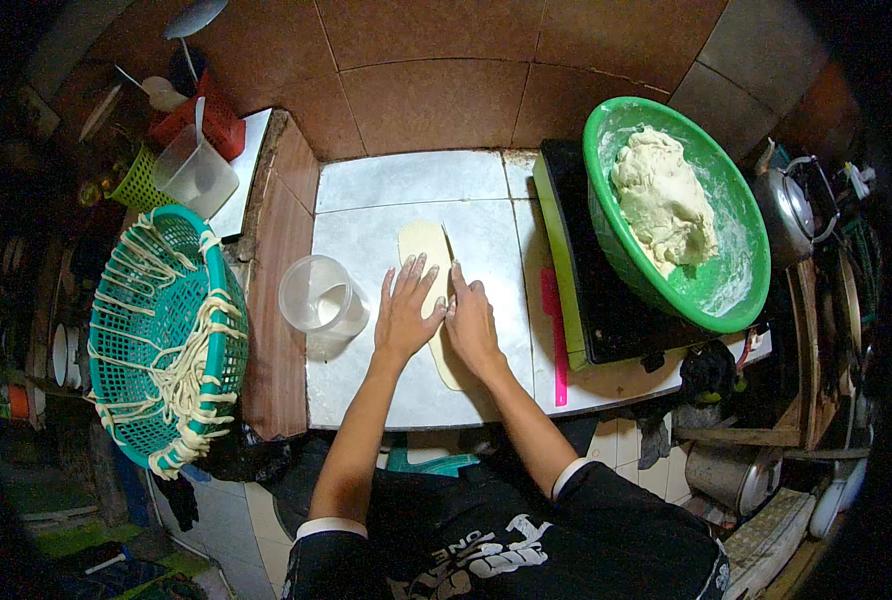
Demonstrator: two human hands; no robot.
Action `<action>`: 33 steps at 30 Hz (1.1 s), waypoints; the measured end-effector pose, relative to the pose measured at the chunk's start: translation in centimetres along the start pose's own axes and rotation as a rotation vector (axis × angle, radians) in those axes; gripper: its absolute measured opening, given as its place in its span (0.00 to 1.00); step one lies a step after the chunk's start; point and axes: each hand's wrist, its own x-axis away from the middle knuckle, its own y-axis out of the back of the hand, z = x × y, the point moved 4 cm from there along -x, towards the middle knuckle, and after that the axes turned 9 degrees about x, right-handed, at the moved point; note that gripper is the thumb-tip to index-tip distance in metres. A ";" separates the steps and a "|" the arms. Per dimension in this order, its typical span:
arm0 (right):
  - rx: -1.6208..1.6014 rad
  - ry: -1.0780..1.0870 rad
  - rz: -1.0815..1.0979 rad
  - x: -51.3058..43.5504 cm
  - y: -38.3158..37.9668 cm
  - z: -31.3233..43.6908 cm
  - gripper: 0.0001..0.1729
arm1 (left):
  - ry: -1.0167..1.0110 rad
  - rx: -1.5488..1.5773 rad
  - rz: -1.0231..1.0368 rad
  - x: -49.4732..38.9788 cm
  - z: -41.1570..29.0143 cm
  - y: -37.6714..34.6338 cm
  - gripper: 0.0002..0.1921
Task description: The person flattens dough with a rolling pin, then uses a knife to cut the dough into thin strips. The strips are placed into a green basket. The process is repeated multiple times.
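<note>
A long flat strip of dough lies on the white tiled counter. My left hand rests on it, palm down, fingers apart. My right hand is closed around a knife, its handle mostly hidden; the thin knife blade points away from me along the dough's right edge. Left of my hands stands a clear plastic tub with some white matter inside. On the right, a green plastic basin holds a big lump of dough.
Dough strands hang over the rim of a teal plastic basket at left. The basin sits on a black-topped green stove, with a pink plastic strip beside it. A metal kettle is at far right; a tiled wall stands behind.
</note>
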 end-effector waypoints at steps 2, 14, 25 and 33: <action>0.022 -0.003 -0.010 0.0 0.0 -0.1 0.38 | 0.003 -0.002 0.001 0.0 0.0 0.0 0.31; 0.009 0.001 -0.004 0.2 -0.2 -0.2 0.41 | 0.026 -0.027 0.010 0.1 0.1 -0.1 0.32; 0.043 -0.002 0.029 0.1 0.0 -0.1 0.40 | 0.025 -0.026 0.016 0.0 0.0 -0.1 0.31; 0.050 -0.001 0.023 -0.6 -0.3 0.2 0.43 | 0.031 -0.005 0.010 0.1 0.0 -0.1 0.31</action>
